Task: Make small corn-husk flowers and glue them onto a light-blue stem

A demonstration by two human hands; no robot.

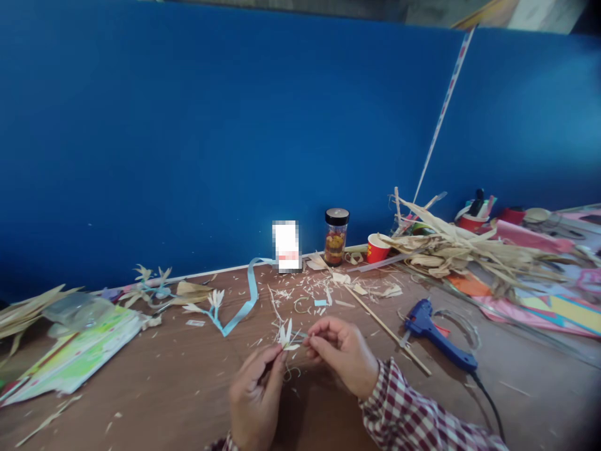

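Head view. L hand [256,391] and R hand [340,351] meet near the front edge of the surface [154,388], at its middle, both closed in a pinch on one small husk flower [286,337]. The flower sits between the two hands, just above the L fingertips; pale petals fan upward and toward the back edge, while the thin stem end runs roughly sideways toward the R fingertips. Long axis thus approx. left-right w/ petals tilted up. L hand is nearer the petal base, R hand nearer the stem tail. Blue glue gun [434,335] lies right of the R hand, apart from it, nozzle toward the hands; a long thin stick [385,329] lies between them. A finished flower on blue ribbon [241,307] lies further back on the left.
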